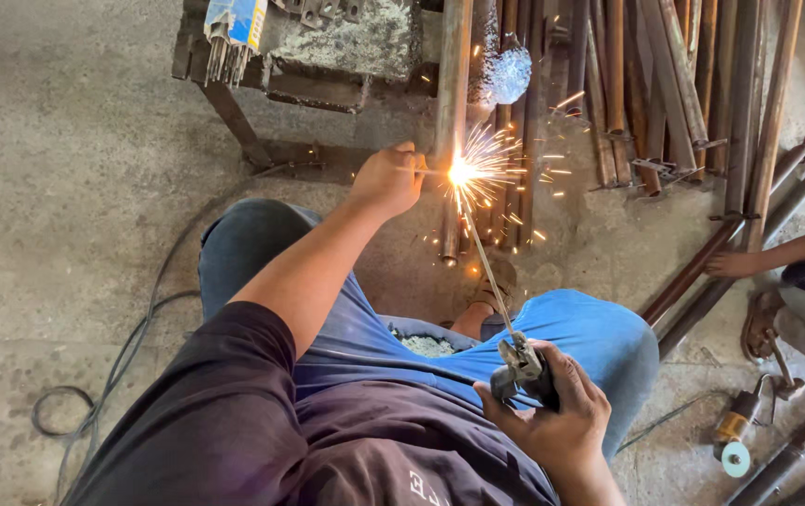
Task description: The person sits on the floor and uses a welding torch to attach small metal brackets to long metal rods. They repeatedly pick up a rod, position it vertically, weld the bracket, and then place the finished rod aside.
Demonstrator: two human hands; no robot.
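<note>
**A:** So how's the person set up here? Looks like stick welding on the floor.

**B:** Yeah. The right hand [552, 408] is closed around the electrode holder [519, 367], down by the knee, and one welding rod [488, 272] runs up from it to the arc [459, 172]. The left hand [388, 178] is up at the steel pipe [450, 122], fingers pinched on something small right beside the arc. Probably steadying a piece against the pipe so it doesn't shift, though the glare hides what it is.

**A:** Where's the pipe lying?

**B:** On the concrete floor [65, 187], running towards its far edge, next to a pile of rusty bars [674, 84]. Too many overlapping to count. Holding the rod at a slant likely keeps the hand clear of sparks.

**A:** Anything else around?

**B:** One pack of spare rods [231, 28] on a metal stand [234, 103] at the far left, one cable [131, 347] trailing left, one angle grinder [738, 426] at the right, and a second person's hand [730, 264] resting on a bar.
</note>
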